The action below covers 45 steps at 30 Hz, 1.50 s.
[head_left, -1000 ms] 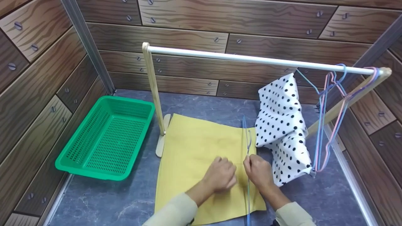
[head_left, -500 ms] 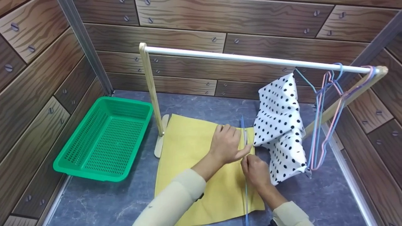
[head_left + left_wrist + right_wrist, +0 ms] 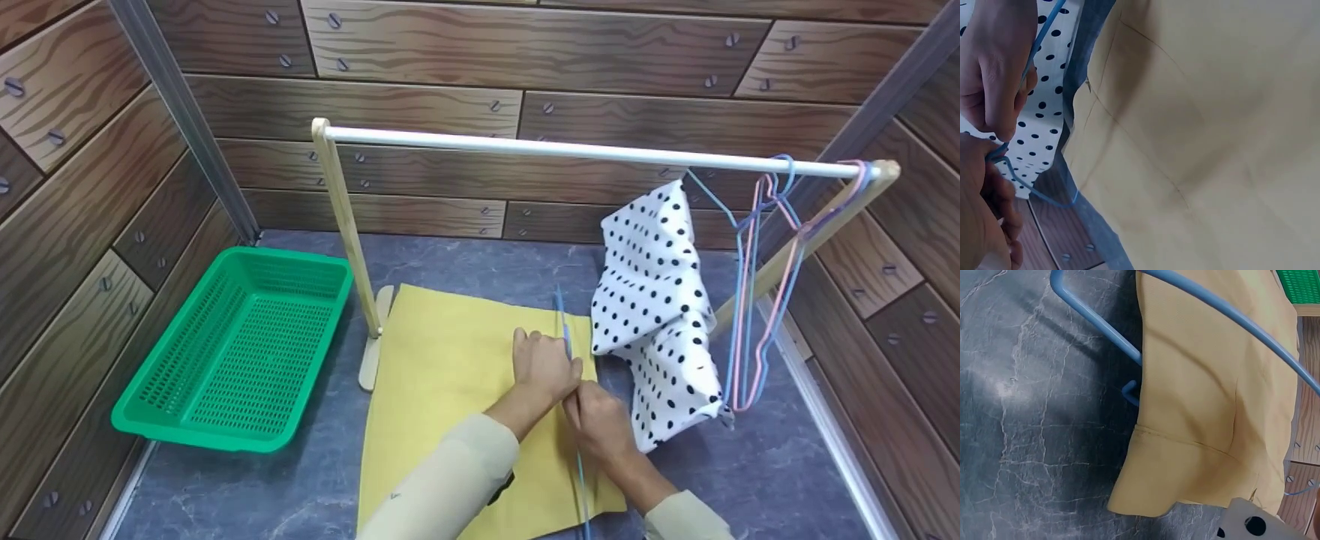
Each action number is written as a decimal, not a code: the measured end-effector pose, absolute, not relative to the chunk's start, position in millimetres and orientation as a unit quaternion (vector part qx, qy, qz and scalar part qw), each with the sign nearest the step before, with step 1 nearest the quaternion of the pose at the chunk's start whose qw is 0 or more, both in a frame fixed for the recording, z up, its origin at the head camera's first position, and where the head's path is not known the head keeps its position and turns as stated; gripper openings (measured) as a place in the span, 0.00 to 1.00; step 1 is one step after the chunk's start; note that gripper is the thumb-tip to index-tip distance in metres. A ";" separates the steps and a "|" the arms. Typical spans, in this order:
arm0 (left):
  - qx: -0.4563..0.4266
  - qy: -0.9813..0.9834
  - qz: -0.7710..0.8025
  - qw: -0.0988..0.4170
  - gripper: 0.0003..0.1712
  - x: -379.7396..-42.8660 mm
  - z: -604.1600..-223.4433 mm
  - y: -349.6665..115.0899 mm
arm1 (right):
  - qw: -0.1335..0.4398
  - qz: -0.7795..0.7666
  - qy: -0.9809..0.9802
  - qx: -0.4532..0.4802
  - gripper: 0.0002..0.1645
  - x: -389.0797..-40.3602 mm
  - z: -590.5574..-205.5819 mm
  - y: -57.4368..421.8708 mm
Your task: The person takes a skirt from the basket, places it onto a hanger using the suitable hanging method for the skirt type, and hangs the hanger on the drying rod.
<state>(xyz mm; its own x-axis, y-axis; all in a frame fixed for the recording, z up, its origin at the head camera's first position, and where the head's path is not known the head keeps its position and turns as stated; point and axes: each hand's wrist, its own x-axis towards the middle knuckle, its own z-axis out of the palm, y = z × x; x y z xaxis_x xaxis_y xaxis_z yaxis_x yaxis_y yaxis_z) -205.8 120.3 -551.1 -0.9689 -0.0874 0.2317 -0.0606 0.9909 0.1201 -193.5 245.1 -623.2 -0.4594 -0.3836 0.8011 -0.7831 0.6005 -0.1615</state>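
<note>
A blue clothes hanger [image 3: 581, 487] stands edge-on over the right part of a yellow cloth [image 3: 457, 375], which lies flat. My left hand [image 3: 546, 366] pinches the hanger near its neck. Just below it, touching it, my right hand [image 3: 601, 421] grips the same hanger. In the left wrist view the thin blue wire of the hanger [image 3: 1043, 36] runs through both hands. From the right wrist, one hanger bar [image 3: 1213, 301] passes above the yellow cloth [image 3: 1196, 399], while a bent blue end [image 3: 1130, 392] shows at the cloth's edge.
A clothes rack with a white rail [image 3: 525, 145] spans the back. White polka-dot cloth [image 3: 652, 300] hangs at its right, beside several pink and blue hangers [image 3: 750, 315]. A green basket [image 3: 307, 375] stands left. Wood-patterned walls [image 3: 420, 172] enclose the grey surface [image 3: 300, 495].
My left hand moved from over the yellow cloth, first forward with fingers spread, then onto the hanger beside my right hand. My right hand keeps its grip. The view has shifted slightly.
</note>
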 end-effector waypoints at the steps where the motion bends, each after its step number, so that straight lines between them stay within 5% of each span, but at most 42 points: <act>1: 0.040 -0.991 -0.057 0.112 0.21 -205.3 -551.3 120.0 | 0.373 0.269 -0.810 0.363 0.17 -193.2 -623.9 245.7; 6: 0.050 -0.993 -0.068 0.078 0.22 -204.2 -552.5 118.2 | 0.344 0.281 -0.814 0.374 0.12 -192.8 -629.0 255.0; 13: 0.047 -0.992 -0.089 0.080 0.25 -206.2 -554.4 116.6 | 0.213 0.222 -0.927 0.212 0.10 -202.0 -637.3 278.8; 21: 0.046 -0.993 -0.080 0.078 0.25 -203.6 -557.8 114.8 | 0.017 0.127 -0.984 0.126 0.34 -201.0 -660.6 287.2; 33: 0.052 -0.982 -0.118 0.135 0.27 -199.4 -571.6 111.5 | -0.026 0.224 -0.972 0.065 0.42 -208.8 -663.8 268.3; 45: 0.046 -0.978 -0.159 0.128 0.27 -195.6 -569.8 102.1 | -0.033 0.260 -0.964 0.043 0.29 -215.6 -665.6 255.3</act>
<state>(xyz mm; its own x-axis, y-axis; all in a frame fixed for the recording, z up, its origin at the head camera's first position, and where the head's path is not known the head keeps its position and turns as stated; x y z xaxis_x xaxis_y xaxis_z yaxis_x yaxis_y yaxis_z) -195.6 102.1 -569.8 -0.9630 -0.1300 0.2360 -0.0484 0.9450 0.3233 -215.6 255.3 -665.6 -0.9941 -0.1006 -0.0414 -0.0661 0.8609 -0.5044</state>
